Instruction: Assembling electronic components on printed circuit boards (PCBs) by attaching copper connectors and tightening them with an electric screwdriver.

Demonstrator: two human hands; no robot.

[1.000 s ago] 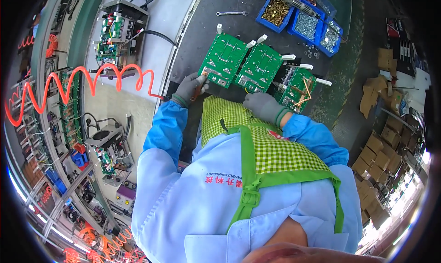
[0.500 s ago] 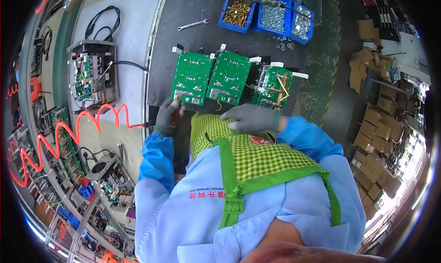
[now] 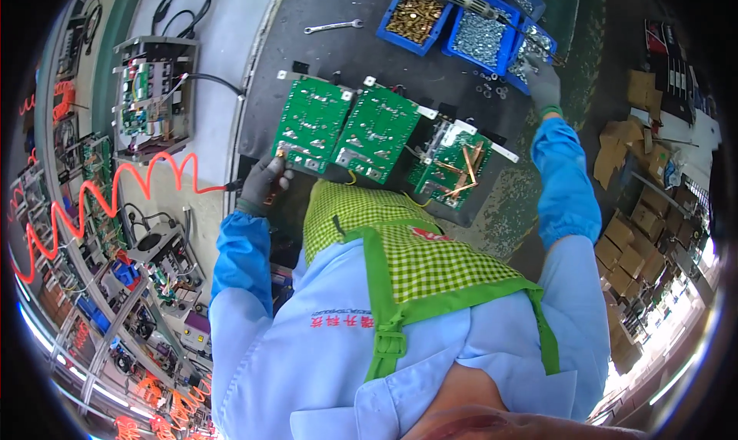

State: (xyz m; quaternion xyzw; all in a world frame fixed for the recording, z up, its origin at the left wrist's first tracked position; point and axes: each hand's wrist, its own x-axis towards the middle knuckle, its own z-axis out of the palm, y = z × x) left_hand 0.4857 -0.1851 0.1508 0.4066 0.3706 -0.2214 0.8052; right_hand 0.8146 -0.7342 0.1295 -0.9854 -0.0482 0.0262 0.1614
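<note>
My left hand [image 3: 265, 182], in a grey glove, is closed on a copper-coloured strip [image 3: 270, 199] at the lower left corner of the left green circuit board [image 3: 310, 121]. A second green circuit board [image 3: 375, 132] lies beside it, and a third board [image 3: 453, 167] with loose copper strips on top is further right. My right hand [image 3: 543, 85], also gloved, is stretched out over the rightmost blue bin [image 3: 520, 80] of small metal washers. Its fingers reach down at the washers, their tips partly lost among them; nothing shows in its grip.
Blue bins of brass-coloured fasteners [image 3: 415, 15] and silver hardware [image 3: 478, 38] stand at the far side, a screwdriver-like tool [image 3: 469, 0] lying across them. Loose washers [image 3: 492, 86] and a wrench [image 3: 334, 26] lie nearby. An orange coiled hose [image 3: 115, 186] and an open electronics unit [image 3: 154, 98] are left.
My right hand has moved from beside the apron, up and right to the washer bin. My left hand stays at the left board's corner with the strip. The whole view has shifted slightly.
</note>
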